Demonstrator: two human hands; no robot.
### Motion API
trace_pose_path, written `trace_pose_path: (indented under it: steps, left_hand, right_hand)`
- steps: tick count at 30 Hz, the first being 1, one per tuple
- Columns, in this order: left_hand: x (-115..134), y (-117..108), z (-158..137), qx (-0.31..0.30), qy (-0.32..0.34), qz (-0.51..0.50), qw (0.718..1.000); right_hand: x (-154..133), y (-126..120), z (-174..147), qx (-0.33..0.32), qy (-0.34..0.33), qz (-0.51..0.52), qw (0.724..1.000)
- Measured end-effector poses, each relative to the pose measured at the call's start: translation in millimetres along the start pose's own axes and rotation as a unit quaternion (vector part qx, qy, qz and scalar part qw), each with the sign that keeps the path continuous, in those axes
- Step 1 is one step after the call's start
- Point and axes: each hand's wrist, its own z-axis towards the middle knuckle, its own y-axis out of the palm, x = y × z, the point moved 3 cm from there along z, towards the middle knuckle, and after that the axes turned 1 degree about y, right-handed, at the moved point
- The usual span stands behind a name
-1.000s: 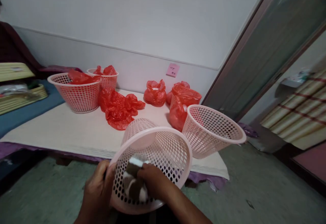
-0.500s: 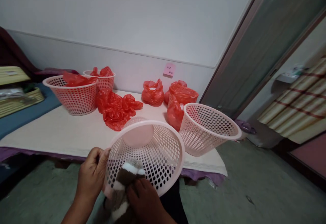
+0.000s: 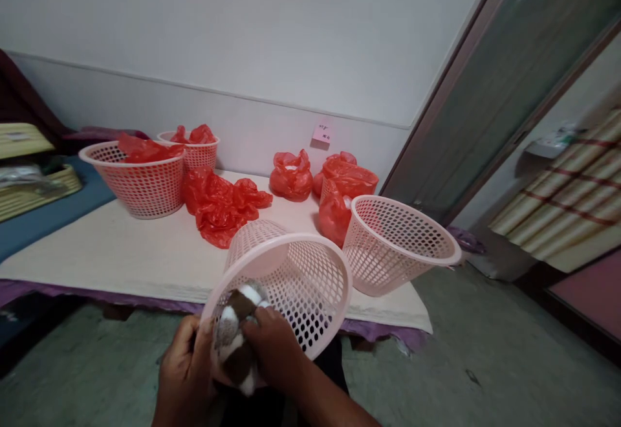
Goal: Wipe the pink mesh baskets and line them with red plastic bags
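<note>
My left hand (image 3: 187,375) grips the near rim of a pink perforated basket (image 3: 301,284), which is tilted so its mouth faces me. Inside that rim, my right hand (image 3: 276,352) presses a brown and white striped cloth (image 3: 235,339) against the basket's inner wall. The basket hangs in front of the table's near edge, above the floor.
An empty pink basket (image 3: 402,246) stands at the right end of the white table (image 3: 121,252). Two baskets with red bags (image 3: 145,178) stand at the back left. Loose red plastic bags (image 3: 220,204) lie mid-table, several more (image 3: 339,187) near the wall. A door frame rises on the right.
The basket has been turned in my hands, and my right hand has shifted the cloth along the inner wall, back up by the near rim. The view moved slightly.
</note>
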Motion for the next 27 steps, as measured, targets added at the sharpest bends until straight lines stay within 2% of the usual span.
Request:
trace_pose_path:
  steps: [2, 4, 6, 8, 10, 15, 18, 22, 24, 27]
  left_hand:
    - [-1, 2, -4, -0.009, 0.009, 0.012, 1.0]
    - [-5, 6, -7, -0.038, 0.018, 0.038, 0.998]
    - [-9, 11, -9, -0.072, 0.036, 0.054, 0.995]
    - [-10, 13, -9, -0.076, 0.056, 0.067, 0.993]
    - [-6, 12, -5, -0.061, 0.077, 0.081, 0.992]
    - [10, 5, 16, -0.041, 0.093, 0.105, 0.989]
    - [14, 1, 31, -0.026, 0.095, 0.109, 0.989]
    - [17, 1, 45, -0.003, 0.111, 0.087, 0.99]
    - [18, 2, 49, -0.001, 0.106, 0.069, 0.992]
    - [21, 3, 53, -0.014, 0.101, 0.055, 0.993]
  right_hand:
    - [32, 8, 6, -0.024, 0.058, -0.092, 0.994]
    - [59, 10, 13, -0.018, 0.1, -0.119, 0.988]
    - [72, 10, 18, -0.011, 0.122, -0.122, 0.985]
    - [69, 10, 18, -0.017, 0.12, -0.114, 0.986]
    - [52, 10, 10, -0.029, 0.094, -0.095, 0.991]
    - [5, -10, -37, -0.031, -0.029, -0.004, 0.999]
    - [0, -26, -63, -0.013, -0.047, -0.035, 0.998]
    - [4, -25, -74, 0.049, -0.08, -0.118, 0.989]
    - [7, -18, -73, 0.107, -0.093, -0.118, 0.983]
    - [13, -7, -70, 0.194, -0.073, -0.118, 0.971]
